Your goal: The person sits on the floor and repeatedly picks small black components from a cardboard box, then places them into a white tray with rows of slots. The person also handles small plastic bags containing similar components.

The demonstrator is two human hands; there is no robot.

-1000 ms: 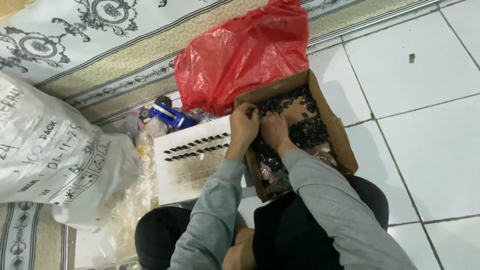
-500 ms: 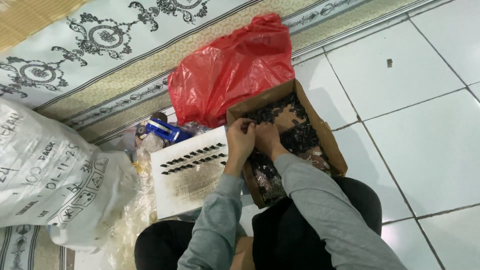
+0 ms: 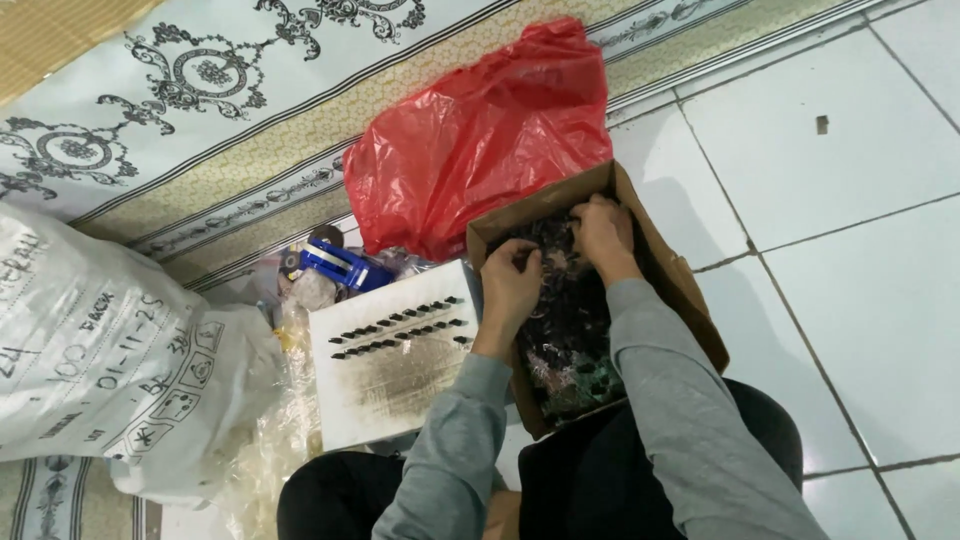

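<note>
A brown cardboard box (image 3: 668,268) lies on the floor in front of me, filled with several small dark parts (image 3: 570,330). My right hand (image 3: 603,232) reaches into the far end of the box, fingers curled down among the parts. My left hand (image 3: 511,283) rests at the box's left edge with its fingers bent; whether it holds a part is not visible. Beside the box on the left lies a white foam board (image 3: 380,380) with rows of small dark pieces stuck in it.
A red plastic bag (image 3: 480,140) sits behind the box. A large white sack (image 3: 100,350) stands at the left, with a blue object (image 3: 340,265) and clear plastic wrapping (image 3: 270,440) near it. A patterned mat covers the floor at the back, and white tiles (image 3: 860,230) lie at the right.
My right hand has moved further into the far end of the box, away from my left hand. The view has shifted slightly.
</note>
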